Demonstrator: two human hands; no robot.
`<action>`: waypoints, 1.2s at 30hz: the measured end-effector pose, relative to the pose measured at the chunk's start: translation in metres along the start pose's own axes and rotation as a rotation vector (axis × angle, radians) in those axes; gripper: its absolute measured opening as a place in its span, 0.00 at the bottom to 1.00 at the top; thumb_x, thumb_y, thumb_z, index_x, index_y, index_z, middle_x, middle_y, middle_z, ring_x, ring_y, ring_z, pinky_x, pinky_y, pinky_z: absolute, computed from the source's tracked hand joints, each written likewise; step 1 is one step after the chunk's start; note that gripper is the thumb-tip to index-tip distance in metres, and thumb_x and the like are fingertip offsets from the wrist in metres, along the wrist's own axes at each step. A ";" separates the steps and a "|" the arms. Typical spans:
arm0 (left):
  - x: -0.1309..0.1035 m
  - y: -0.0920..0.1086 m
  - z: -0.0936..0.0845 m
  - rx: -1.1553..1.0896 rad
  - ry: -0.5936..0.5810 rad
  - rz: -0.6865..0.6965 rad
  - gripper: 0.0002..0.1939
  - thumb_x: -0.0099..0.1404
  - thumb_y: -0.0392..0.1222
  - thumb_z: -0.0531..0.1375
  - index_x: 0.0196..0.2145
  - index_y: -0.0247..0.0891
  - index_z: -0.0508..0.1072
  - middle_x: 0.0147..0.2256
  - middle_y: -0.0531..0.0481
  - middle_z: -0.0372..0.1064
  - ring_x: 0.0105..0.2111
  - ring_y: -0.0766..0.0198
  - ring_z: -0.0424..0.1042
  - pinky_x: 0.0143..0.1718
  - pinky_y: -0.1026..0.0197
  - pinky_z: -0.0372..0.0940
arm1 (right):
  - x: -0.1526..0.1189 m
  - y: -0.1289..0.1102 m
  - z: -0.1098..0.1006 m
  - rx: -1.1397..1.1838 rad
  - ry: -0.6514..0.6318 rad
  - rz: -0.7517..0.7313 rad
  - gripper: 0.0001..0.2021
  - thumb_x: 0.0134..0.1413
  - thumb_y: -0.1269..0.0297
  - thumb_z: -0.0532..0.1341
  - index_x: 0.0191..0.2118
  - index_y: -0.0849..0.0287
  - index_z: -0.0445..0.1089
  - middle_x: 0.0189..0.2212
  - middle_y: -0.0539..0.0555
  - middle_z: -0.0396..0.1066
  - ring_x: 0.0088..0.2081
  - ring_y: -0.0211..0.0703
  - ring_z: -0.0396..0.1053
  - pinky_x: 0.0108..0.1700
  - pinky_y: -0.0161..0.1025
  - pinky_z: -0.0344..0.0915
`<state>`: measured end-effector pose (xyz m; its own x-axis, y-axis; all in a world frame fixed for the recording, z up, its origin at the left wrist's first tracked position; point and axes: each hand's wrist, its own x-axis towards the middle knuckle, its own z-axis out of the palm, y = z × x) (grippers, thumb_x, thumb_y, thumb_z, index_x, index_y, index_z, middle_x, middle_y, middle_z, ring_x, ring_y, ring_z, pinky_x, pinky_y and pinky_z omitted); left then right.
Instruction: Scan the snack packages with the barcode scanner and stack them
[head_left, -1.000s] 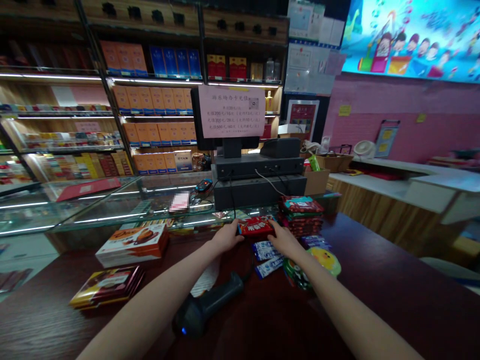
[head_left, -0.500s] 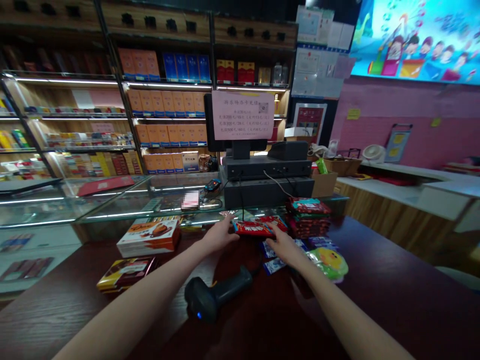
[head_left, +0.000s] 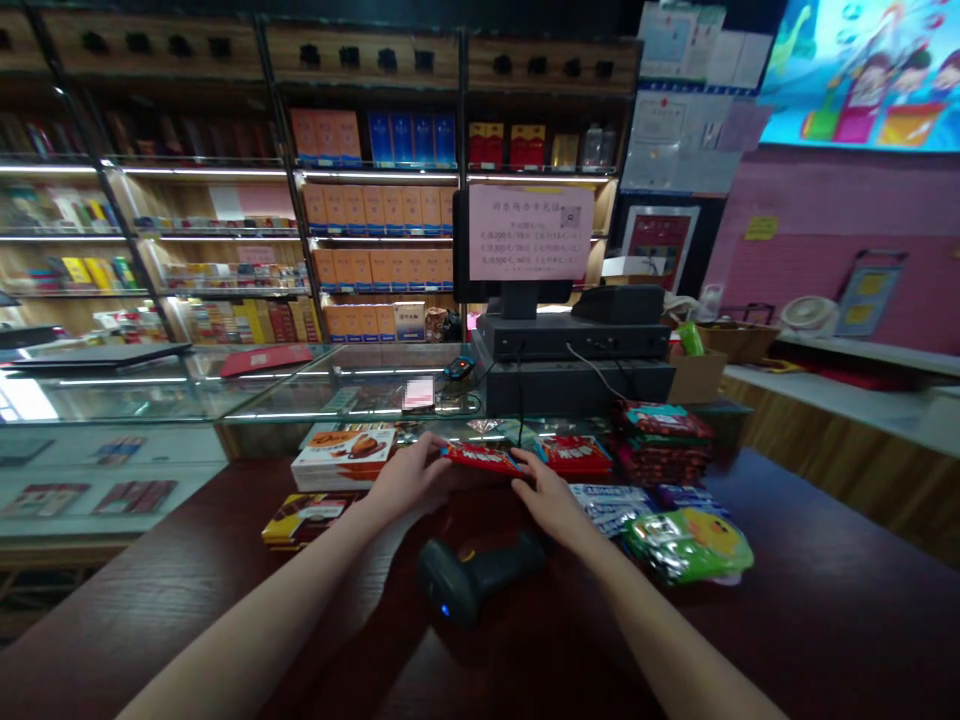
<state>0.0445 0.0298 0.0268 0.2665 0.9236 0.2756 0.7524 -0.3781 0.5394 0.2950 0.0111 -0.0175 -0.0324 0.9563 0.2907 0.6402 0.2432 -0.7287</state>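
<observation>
The left hand point(head_left: 409, 478) meets the left end of a red packet point(head_left: 484, 456), thumb and forefinger slightly parted around that end; how firmly they press cannot be told. The right hand point(head_left: 547, 495) has its forefinger on the packet's right end and its thumb held apart, nearer the camera; whether these two digits pinch the wrapper cannot be told either. The packet lies crosswise between both hands, near the counter's far edge, beyond the barcode scanner point(head_left: 480, 580). Compared with a second ago, the hands and this packet have shifted left relative to the cash register point(head_left: 574, 365), and a second red packet point(head_left: 576, 454) now shows plainly to the right, beyond the right hand. The camera has also swung left, revealing more shelving. Of the containers, a white box point(head_left: 345, 455) stands behind yellow-and-brown packs point(head_left: 307, 518) left of the hands, its contents out of sight; the cardboard box point(head_left: 697, 375) beside the register has a green item point(head_left: 690, 338) sticking out on top. Flat packs point(head_left: 135, 497) lie inside the glass case point(head_left: 82, 415) on the left.
</observation>
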 end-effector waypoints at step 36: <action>-0.041 -0.044 0.020 0.657 0.448 0.191 0.40 0.64 0.40 0.62 0.69 0.48 0.50 0.42 0.47 0.70 0.45 0.54 0.67 0.52 0.52 0.60 | 0.012 -0.016 0.023 -0.018 0.198 -0.188 0.15 0.63 0.53 0.55 0.44 0.52 0.76 0.41 0.54 0.79 0.44 0.51 0.74 0.50 0.47 0.64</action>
<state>0.0122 0.0097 -0.0242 0.2647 0.6814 0.6824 0.9550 -0.2835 -0.0873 0.2669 0.0223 -0.0161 -0.0025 0.8439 0.5365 0.6510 0.4086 -0.6397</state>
